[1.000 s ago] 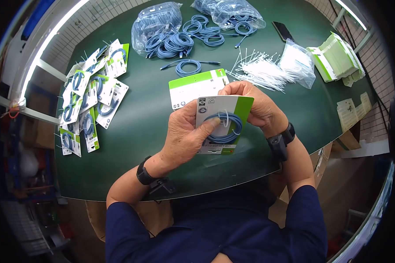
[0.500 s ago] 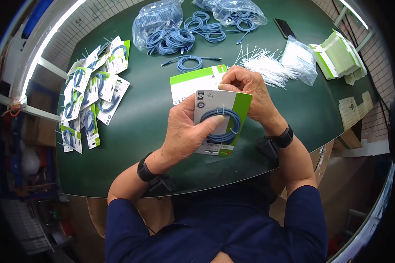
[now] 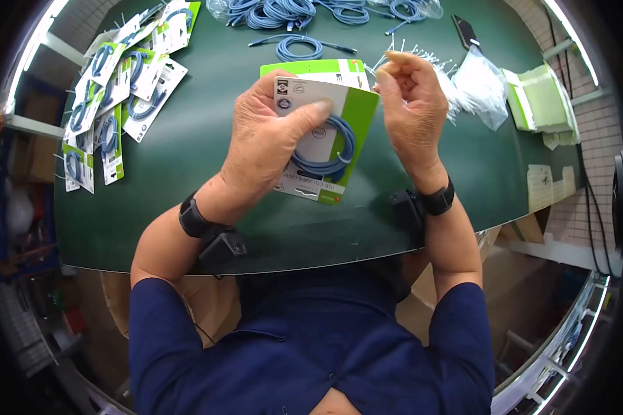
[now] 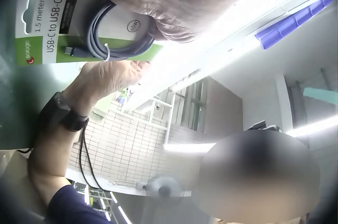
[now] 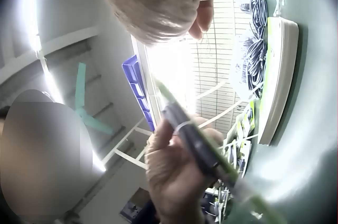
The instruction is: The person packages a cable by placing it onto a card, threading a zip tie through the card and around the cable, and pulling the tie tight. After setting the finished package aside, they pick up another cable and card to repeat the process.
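My left hand (image 3: 259, 131) grips a white and green packaging card (image 3: 363, 114), thumb across its front. A coiled blue USB-C cable (image 3: 351, 146) lies against the card, bound by a white tie near its lower right. In the left wrist view the card's (image 4: 37, 31) print reads USB-C to USB-C cable, 1.5 meter. My right hand (image 3: 417, 111) is raised just right of the card, apart from it, its fingers bent and thumb near the index fingertip; I cannot tell whether they pinch anything. Beyond the held card, a stack of similar cards (image 3: 311, 67) rests on the table.
Carded cables (image 3: 145, 97) lie piled at left. A loose coiled cable (image 3: 301, 57) sits behind the card stack, before a heap of blue cables (image 3: 277, 15). White cable ties (image 3: 422, 54), a plastic bag (image 3: 481, 90), a phone (image 3: 465, 31) and more cards (image 3: 543, 97) are at right.
My right hand has drawn away from the card's upper edge to the right. The tie loop at the cable's top has shrunk, and my left thumb now covers that spot. The head view has shifted.
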`<control>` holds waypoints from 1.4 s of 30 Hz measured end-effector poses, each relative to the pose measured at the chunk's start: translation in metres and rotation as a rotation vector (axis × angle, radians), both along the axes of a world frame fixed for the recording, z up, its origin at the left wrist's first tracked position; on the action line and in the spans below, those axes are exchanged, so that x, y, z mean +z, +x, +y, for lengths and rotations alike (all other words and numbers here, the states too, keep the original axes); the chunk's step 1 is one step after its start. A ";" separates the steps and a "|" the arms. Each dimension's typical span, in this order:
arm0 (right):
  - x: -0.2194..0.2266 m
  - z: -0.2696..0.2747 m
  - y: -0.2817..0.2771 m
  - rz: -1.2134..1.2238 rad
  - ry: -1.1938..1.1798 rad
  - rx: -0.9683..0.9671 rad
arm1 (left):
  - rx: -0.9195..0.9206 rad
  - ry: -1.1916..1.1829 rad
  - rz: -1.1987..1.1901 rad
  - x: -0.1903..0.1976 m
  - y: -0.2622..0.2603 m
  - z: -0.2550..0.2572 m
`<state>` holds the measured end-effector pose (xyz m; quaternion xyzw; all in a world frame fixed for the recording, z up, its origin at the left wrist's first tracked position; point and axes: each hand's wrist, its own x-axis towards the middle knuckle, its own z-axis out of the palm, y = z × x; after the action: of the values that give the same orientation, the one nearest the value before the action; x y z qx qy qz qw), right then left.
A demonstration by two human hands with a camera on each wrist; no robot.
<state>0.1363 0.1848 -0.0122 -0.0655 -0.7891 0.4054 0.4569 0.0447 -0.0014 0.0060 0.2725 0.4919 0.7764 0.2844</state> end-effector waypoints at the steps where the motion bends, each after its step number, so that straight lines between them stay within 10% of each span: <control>1: 0.003 -0.001 0.001 0.011 -0.115 0.056 | 0.004 0.047 -0.069 -0.001 -0.004 0.000; 14: 0.007 -0.026 0.010 -0.301 -0.525 0.480 | 0.096 0.096 -0.208 0.004 -0.020 0.009; 18: 0.005 -0.015 0.008 -0.169 -0.666 0.424 | 0.134 0.150 0.231 0.014 -0.002 0.007; 21: 0.007 -0.016 0.010 -0.152 -0.648 0.407 | 0.093 -0.365 0.880 0.011 0.002 -0.002; 42: -0.002 -0.022 0.009 -0.182 -0.485 0.328 | 0.172 -0.185 0.664 -0.018 0.007 0.014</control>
<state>0.1454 0.1623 -0.0143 -0.0803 -0.7068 0.6430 0.2839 0.0522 0.0130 -0.0120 0.4406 0.6469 0.6189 0.0663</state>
